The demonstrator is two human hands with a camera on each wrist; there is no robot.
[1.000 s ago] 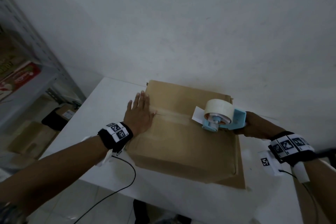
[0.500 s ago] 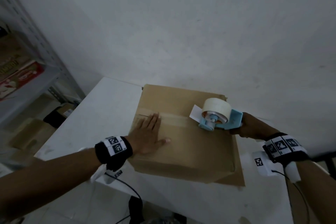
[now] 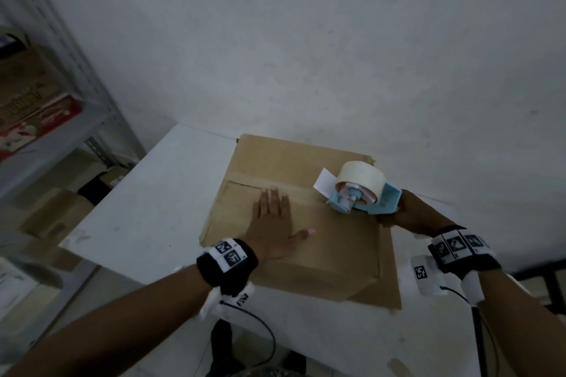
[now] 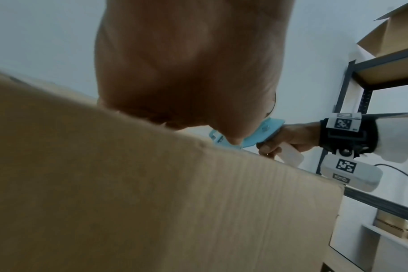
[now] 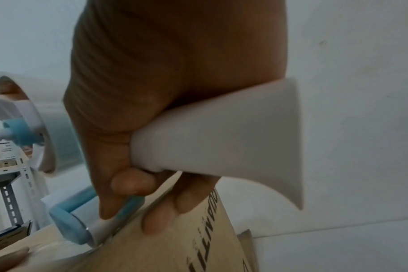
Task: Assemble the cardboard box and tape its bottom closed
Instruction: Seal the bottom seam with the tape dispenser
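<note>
- Box [image 3: 294, 223]: sits upside down on the white surface [image 3: 147, 211], flaps folded shut, a strip of tape along the seam.
- Left hand [image 3: 272, 226]: flat, fingers spread, pressing the taped seam; a second ago it lay at the box's left edge, so it has slid along, smoothing the strip.
- Right hand [image 3: 407, 214]: curled round the handle of the tape dispenser [image 3: 361, 190], now near the right edge.
- Judgement: the seam pass looks nearly finished; cutting remains.

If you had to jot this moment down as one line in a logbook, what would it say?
step: taping box bottom | left hand: flat on cardboard box | right hand: grips tape dispenser at box's right end | tape along seam
</note>
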